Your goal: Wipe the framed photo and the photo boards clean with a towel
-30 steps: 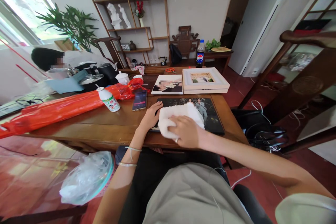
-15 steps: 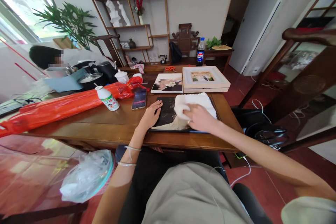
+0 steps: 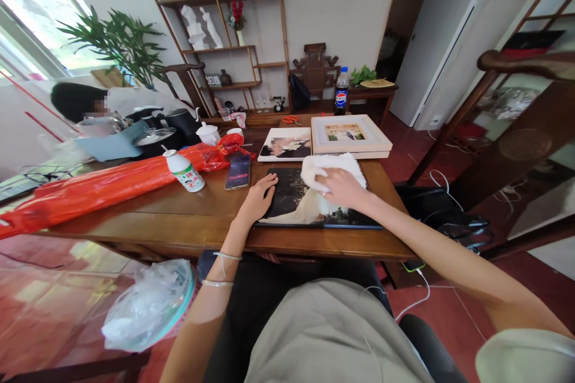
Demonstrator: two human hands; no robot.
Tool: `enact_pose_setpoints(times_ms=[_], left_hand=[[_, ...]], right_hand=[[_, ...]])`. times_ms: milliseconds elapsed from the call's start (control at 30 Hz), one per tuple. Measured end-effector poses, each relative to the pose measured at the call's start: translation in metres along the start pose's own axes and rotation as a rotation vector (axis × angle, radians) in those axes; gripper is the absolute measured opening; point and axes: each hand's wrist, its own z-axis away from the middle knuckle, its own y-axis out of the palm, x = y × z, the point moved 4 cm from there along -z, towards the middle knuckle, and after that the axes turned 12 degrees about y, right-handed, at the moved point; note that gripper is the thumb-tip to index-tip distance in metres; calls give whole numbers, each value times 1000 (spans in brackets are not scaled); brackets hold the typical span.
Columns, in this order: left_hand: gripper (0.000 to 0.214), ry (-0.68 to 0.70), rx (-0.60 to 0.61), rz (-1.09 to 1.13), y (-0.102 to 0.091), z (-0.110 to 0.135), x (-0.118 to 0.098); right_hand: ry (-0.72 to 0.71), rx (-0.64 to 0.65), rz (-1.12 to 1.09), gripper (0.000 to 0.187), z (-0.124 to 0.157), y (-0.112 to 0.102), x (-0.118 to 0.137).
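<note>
A dark glossy photo print (image 3: 291,206) lies flat on the wooden table (image 3: 179,215) in front of me. My left hand (image 3: 257,198) rests flat on the print's left edge, fingers stretched out. My right hand (image 3: 340,187) presses a white cloth (image 3: 330,166) onto the far right part of the print, fingers curled over the cloth.
A phone (image 3: 239,171), a small white bottle (image 3: 184,170) and a long orange plastic bag (image 3: 99,187) lie to the left. Behind the print are another photo (image 3: 287,143) and a white framed picture (image 3: 348,134). A person (image 3: 85,102) sits at far left.
My right hand has slid the cloth from the print's near left part across to its far right part. My left hand has stayed on the print's left edge.
</note>
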Motion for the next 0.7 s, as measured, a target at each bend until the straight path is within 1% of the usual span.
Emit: enact_pose_setpoints(times_ms=[67,100,133,200,267,333,433,500,533,600,633,700], left_hand=[[36,-2,-3,8,0,0,0],[36,-3,-4,11,1,0,1],[35,-3,-5,12,1,0,1],[35,-4,-10,11,1,0,1],[36,-5,-15,10,1,0,2],[37,-4,-15,13,1,0,2],[37,-2,-10,13,1,0,3],[36,-2,-3,9,1,0,3],[36,-1,0,7,1,0,3],[36,-3,3,6,1,0,3],[36,-4,4,6,1,0,3],[36,-4,5,10,1,0,3]], right_hand=[[80,8,35,35,-6,4,-21],[99,11,46,34,-4,6,-28],[102,10,54,33,-1,7,-32],[78,-7,63,32,12,6,-31],[47,-37,62,32,30,4,-18],[-1,-49,38,33,50,1,3],[-143,-25,-31,33,78,-3,45],[-245,-2,-69,32,89,-5,68],[-284,6,-85,32,91,-6,76],[-324,17,-122,33,85,-6,81],[-319,17,-142,34,78,-6,78],[-263,7,-165,35,58,-5,61]])
